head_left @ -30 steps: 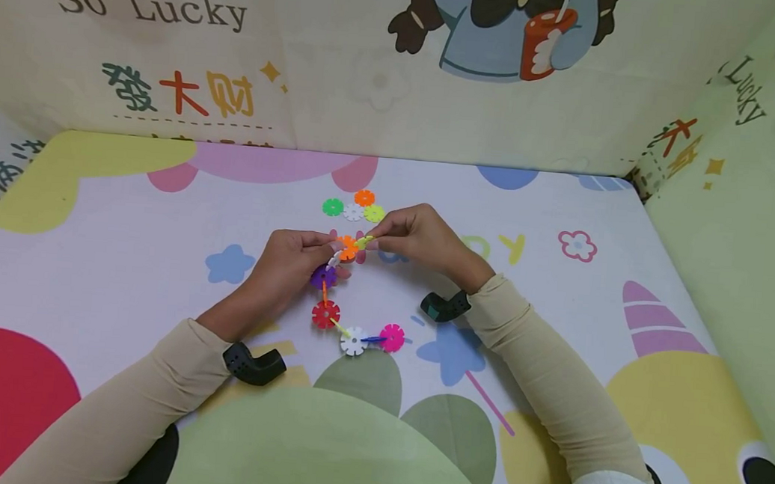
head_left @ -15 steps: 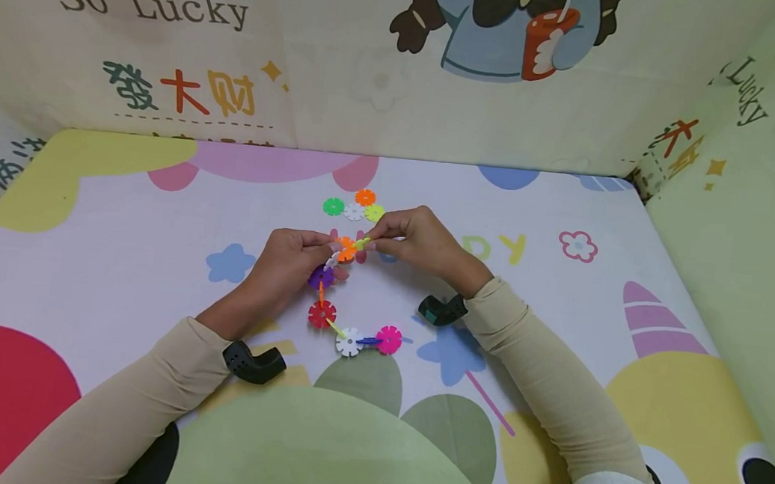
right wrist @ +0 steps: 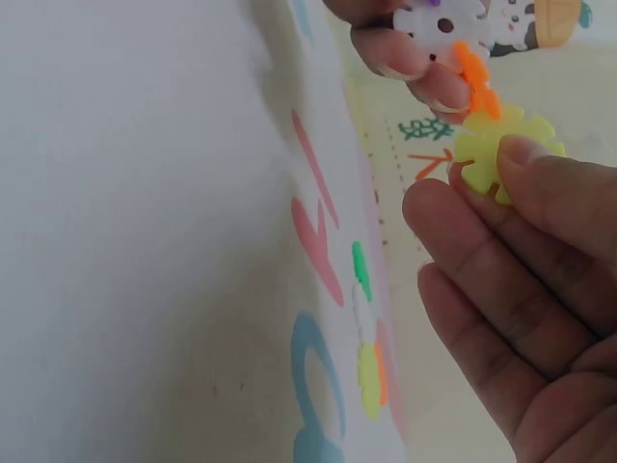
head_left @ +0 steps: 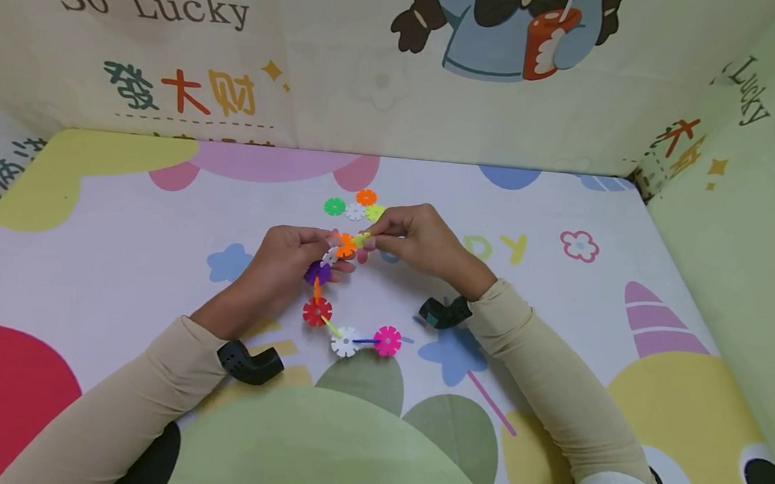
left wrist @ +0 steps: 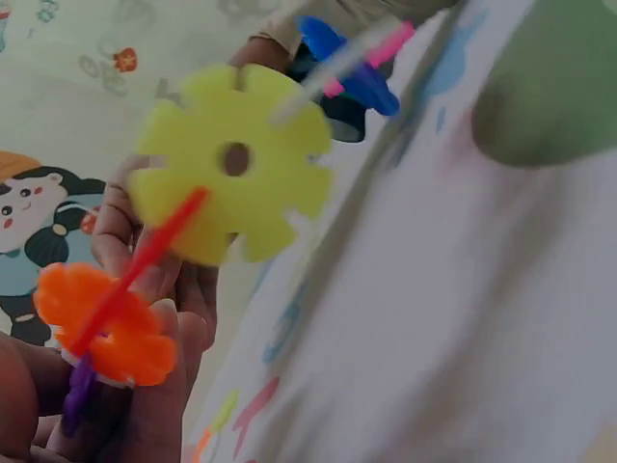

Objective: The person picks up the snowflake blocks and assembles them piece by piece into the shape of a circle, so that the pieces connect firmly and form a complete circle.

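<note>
Notched plastic interlocking discs are joined into a hanging chain. My left hand grips it near its upper end, around the white disc. The orange disc follows, then a yellow disc, which my right hand pinches between thumb and fingers. This yellow disc touches the orange one; how deep their slots sit I cannot tell. Below my left hand hang a purple disc, another orange one, a red disc, a second yellow one, another white disc, a blue one and a pink disc.
Beyond my hands, loose green, white, orange and yellow discs lie close together on the printed table cover. A printed cloth stands along the table's far edge, and another cloth along the right.
The chain's lower part has swung a little to the left. My left hand has shifted slightly up and left, while the right keeps its pinch on the yellow disc almost in place.
</note>
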`<state>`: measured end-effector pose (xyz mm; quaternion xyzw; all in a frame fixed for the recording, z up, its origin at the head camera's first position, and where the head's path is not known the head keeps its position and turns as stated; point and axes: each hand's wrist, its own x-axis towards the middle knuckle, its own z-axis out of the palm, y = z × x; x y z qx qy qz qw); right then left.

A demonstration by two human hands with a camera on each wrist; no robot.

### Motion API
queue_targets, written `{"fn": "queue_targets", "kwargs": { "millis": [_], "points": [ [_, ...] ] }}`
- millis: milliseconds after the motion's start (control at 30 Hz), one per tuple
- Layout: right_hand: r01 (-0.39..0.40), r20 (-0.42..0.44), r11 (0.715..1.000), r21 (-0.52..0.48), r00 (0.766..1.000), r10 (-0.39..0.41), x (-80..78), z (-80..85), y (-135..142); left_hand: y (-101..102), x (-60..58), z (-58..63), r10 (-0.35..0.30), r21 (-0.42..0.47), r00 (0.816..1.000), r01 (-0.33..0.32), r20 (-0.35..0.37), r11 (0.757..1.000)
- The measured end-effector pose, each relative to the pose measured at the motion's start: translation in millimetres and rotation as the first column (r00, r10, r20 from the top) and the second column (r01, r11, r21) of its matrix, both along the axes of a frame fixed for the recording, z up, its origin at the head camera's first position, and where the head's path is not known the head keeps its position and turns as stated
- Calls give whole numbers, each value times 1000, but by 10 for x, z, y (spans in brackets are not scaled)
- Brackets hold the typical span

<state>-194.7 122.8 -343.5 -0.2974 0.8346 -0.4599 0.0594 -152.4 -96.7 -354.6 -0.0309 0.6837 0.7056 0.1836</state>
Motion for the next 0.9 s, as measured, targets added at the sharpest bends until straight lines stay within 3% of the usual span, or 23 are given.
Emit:
{"fn": "queue_targets", "kwargs": {
  "millis": [133,400,567,800,900],
  "points": [
    [11,-22,1000,0,1000,-11,31,7,-18,-5,-12,4,23,100,1000,-25,18,995],
    [-9,-203,997,78,979,24,82,9,-72,-14,1,-43,52,86,999,-50,-11,995],
    [-11,-199,997,75,980,26,98,2,-87,-23,7,-46,59,90,998,-58,-10,994],
    [-80,-131,994,78,987,90,54,27,-39,-32,-2,-36,-22,90,1000,22,0,996],
    [-82,-128,994,78,988,91,57,18,-41,-26,0,-35,-25,87,1000,25,5,996]
  ]
}}
